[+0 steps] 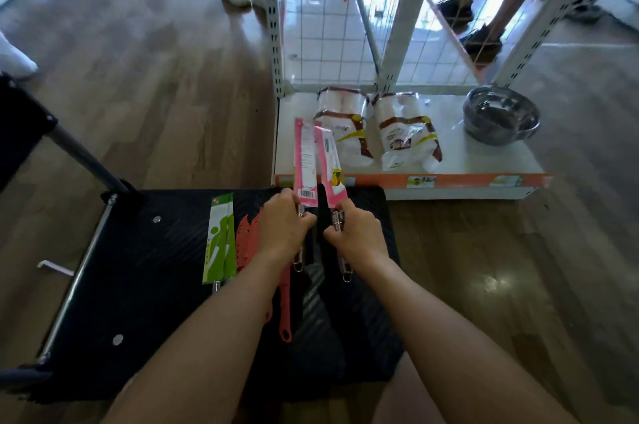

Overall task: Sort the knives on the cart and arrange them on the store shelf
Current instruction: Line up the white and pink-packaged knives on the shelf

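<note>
Above cart (155,268), left hand (281,228) and right hand (359,238) fingers (331,235) wrap knife handles (337,218).

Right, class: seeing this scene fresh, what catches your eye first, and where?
First, the two pink knife packs held up side by side over the black cart, one gripped by its handle in the left hand, the other in the right hand. Next, the green knife packs lying on the cart's left side, and the metal bowl at the right end of the white shelf.
</note>
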A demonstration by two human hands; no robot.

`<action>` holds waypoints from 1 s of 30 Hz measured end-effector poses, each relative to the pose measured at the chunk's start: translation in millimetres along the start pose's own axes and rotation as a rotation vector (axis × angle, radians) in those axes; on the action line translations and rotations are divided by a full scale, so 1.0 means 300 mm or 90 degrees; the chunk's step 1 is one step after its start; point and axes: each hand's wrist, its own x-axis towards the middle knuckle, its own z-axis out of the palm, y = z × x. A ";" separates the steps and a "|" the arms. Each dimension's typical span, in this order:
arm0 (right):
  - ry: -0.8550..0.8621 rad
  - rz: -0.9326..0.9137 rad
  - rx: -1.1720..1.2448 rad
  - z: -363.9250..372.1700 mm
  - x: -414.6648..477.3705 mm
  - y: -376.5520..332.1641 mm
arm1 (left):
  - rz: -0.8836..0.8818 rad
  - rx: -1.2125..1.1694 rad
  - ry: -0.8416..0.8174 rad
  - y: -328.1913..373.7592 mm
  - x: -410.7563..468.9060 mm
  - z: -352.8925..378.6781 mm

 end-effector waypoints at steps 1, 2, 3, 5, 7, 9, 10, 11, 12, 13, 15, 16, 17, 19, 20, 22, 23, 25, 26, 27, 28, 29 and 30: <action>0.002 -0.001 0.000 -0.045 -0.005 -0.028 | 0.003 -0.003 0.003 0.039 -0.004 -0.038; 0.002 -0.002 -0.005 -0.094 -0.010 -0.059 | 0.007 -0.007 0.005 0.078 -0.010 -0.079; 0.002 -0.006 -0.013 -0.147 -0.019 -0.091 | 0.010 -0.011 0.004 0.117 -0.016 -0.122; 0.005 -0.008 -0.020 -0.257 -0.039 -0.159 | 0.011 -0.029 -0.006 0.201 -0.031 -0.213; 0.012 -0.004 -0.017 -0.372 -0.063 -0.236 | 0.008 -0.047 -0.009 0.298 -0.051 -0.309; 0.019 -0.005 -0.009 -0.491 -0.086 -0.315 | 0.015 -0.067 -0.003 0.406 -0.072 -0.413; 0.019 -0.008 -0.007 -0.556 -0.098 -0.357 | 0.019 -0.077 -0.004 0.467 -0.083 -0.470; 0.019 -0.014 -0.011 -0.624 -0.113 -0.400 | 0.021 -0.081 -0.007 0.528 -0.093 -0.529; 0.018 -0.022 -0.018 -0.693 -0.126 -0.442 | 0.023 -0.079 -0.009 0.590 -0.103 -0.588; 0.017 -0.033 -0.027 -0.763 -0.139 -0.481 | 0.026 -0.078 -0.007 0.652 -0.112 -0.645; 0.010 -0.037 -0.042 -0.901 -0.163 -0.561 | 0.030 -0.089 0.003 0.775 -0.133 -0.754; 0.012 -0.035 -0.041 -0.968 -0.173 -0.599 | 0.029 -0.098 0.007 0.837 -0.145 -0.804; 0.016 -0.030 -0.039 -1.035 -0.180 -0.636 | 0.027 -0.104 0.009 0.896 -0.157 -0.851; 0.028 -0.009 -0.039 -1.156 -0.201 -0.705 | 0.028 -0.097 0.006 1.001 -0.186 -0.939; 0.035 -0.001 -0.040 -1.215 -0.215 -0.739 | 0.031 -0.090 0.001 1.050 -0.199 -0.979; 0.055 -0.003 -0.030 -1.316 -0.244 -0.792 | 0.030 -0.084 -0.005 1.135 -0.224 -1.044; 0.059 -0.006 -0.025 -1.356 -0.255 -0.810 | 0.030 -0.086 -0.005 1.174 -0.233 -1.068; 0.051 -0.003 -0.028 -1.424 -0.276 -0.835 | 0.024 -0.098 -0.004 1.245 -0.259 -1.102; 0.045 0.002 -0.035 -1.455 -0.286 -0.842 | 0.021 -0.104 -0.005 1.275 -0.272 -1.115; 0.038 0.002 -0.042 -1.483 -0.297 -0.844 | 0.018 -0.111 -0.011 1.299 -0.288 -1.125; 0.031 0.000 -0.047 -1.507 -0.308 -0.843 | 0.019 -0.116 -0.016 1.319 -0.306 -1.131; 0.027 -0.005 -0.054 -1.530 -0.320 -0.841 | 0.025 -0.117 -0.019 1.336 -0.320 -1.134; 0.024 -0.012 -0.062 -1.550 -0.332 -0.839 | 0.030 -0.115 -0.020 1.349 -0.331 -1.135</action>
